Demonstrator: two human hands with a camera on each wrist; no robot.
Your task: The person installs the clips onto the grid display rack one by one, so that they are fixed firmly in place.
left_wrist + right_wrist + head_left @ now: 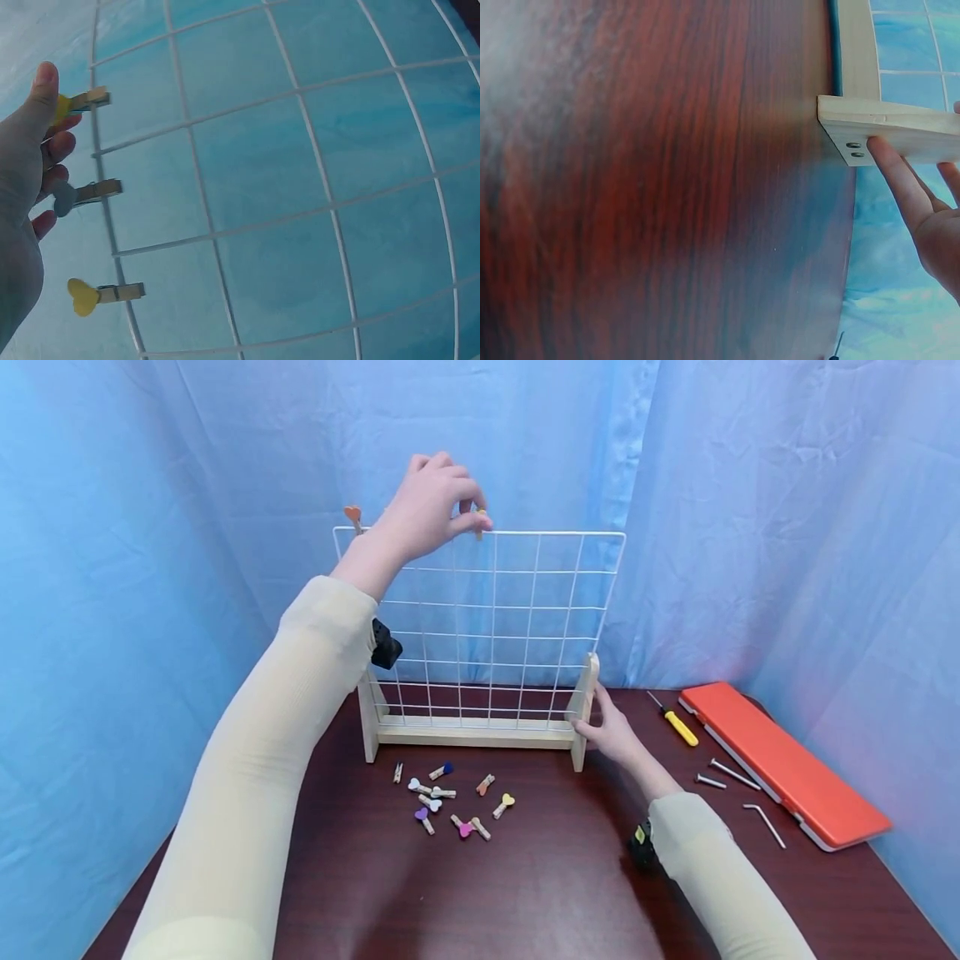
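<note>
My left hand (pixel 431 506) is up at the top wire of a white wire grid (pixel 492 607), pinching a small wooden clothespin with a yellow heart (pixel 79 103) between thumb and forefinger. Its wooden jaws overlap the wire. Along the same wire in the left wrist view sit a clothespin with a pale heart (pixel 88 193), partly behind the fingertips, and another with a yellow heart (pixel 105 294). An orange-heart clothespin (pixel 353 516) stands at the grid's top left. Lower right, my right hand (pixel 617 737) touches the wooden end support (pixel 907 133) with extended fingers.
Several heart clothespins (pixel 442 793) lie scattered on the dark wooden table (pixel 525 893) before the stand. To the right are a yellow-handled screwdriver (pixel 680 727), bolts (pixel 733 773), a hex key (pixel 767 825) and a long red case (pixel 787 760). Blue curtains (pixel 750 527) hang behind.
</note>
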